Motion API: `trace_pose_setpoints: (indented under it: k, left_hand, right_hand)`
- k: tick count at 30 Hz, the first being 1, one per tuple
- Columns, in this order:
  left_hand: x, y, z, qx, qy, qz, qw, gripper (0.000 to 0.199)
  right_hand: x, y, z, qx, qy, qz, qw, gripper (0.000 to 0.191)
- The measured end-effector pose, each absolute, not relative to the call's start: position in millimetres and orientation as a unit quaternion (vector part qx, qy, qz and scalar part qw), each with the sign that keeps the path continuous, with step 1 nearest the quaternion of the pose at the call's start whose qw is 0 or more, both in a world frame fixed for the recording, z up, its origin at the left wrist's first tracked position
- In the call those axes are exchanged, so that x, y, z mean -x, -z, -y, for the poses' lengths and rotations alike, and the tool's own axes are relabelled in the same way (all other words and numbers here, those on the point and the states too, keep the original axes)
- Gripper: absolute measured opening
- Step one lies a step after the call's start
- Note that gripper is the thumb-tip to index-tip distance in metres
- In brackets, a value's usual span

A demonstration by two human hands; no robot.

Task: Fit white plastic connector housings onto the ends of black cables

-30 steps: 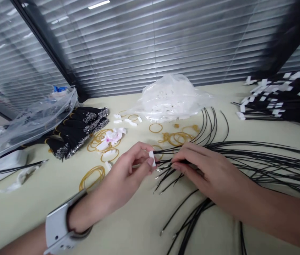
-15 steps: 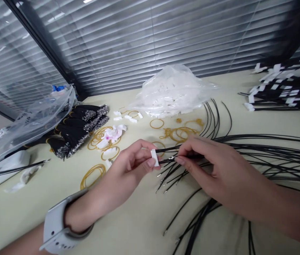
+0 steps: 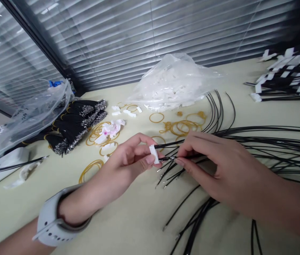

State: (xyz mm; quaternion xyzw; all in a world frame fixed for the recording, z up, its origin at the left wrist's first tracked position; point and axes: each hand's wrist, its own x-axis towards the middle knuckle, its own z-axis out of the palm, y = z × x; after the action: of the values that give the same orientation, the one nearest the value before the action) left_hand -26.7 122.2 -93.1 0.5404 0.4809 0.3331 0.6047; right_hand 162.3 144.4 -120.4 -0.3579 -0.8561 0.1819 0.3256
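Between thumb and fingers, my left hand (image 3: pixel 128 159) grips a small white connector housing (image 3: pixel 154 154). Black wires run out of the housing's right side toward my other hand. My right hand (image 3: pixel 214 163) pinches a thin black wire (image 3: pixel 171 158) whose shiny metal terminal points at the housing; whether the tip is inside it I cannot make out. Below and behind the fingers, loose black wires (image 3: pixel 183 209) with metal ends lie fanned over the table.
A clear plastic bag (image 3: pixel 176 85) of white pieces lies at the back. Yellow rubber bands (image 3: pixel 93 170) and white housings (image 3: pixel 116 112) are scattered leftward. Bundled black wires (image 3: pixel 67 131) with metal ends lie at left. Wires with white connectors (image 3: pixel 288 78) are stacked at far right.
The whole view has shifted slightly. Both hands keep their grips close together, and the terminal stays near the housing, its shiny part a little more exposed.
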Motion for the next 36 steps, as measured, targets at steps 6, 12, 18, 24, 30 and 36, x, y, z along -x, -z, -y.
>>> trace_pose_setpoints:
  k: [6,12,18,24,30,36]
  left_hand:
    - [25.1,90.9,-121.1,-0.545,-0.327,-0.489,0.598,0.008]
    - [24.1,91.0,-121.3,-0.555,-0.313,-0.496,0.589,0.008]
    - [24.1,90.0,-120.4,-0.555,-0.314,-0.505,0.582,0.008]
    - [26.1,93.0,-119.3,-0.580,-0.310,-0.502,0.561,0.007]
    - [25.4,93.1,-119.7,-0.591,-0.309,-0.518,0.535,0.008]
    - [25.5,93.4,-118.2,-0.594,-0.295,-0.516,0.543,0.010]
  right_hand:
    - [-163.6,121.5,-143.4,0.334,-0.177,0.868,0.323,0.010]
    - [-163.6,122.6,-141.9,0.343,-0.153,0.877,0.301,0.013]
    - [-164.3,124.0,-140.7,0.342,-0.147,0.880,0.295,0.014]
    - [-164.6,122.6,-139.8,0.349,-0.149,0.878,0.292,0.013]
    - [-163.7,121.2,-141.1,0.321,-0.152,0.887,0.296,0.013]
    - [-164.1,123.2,-140.6,0.320,-0.113,0.894,0.294,0.013]
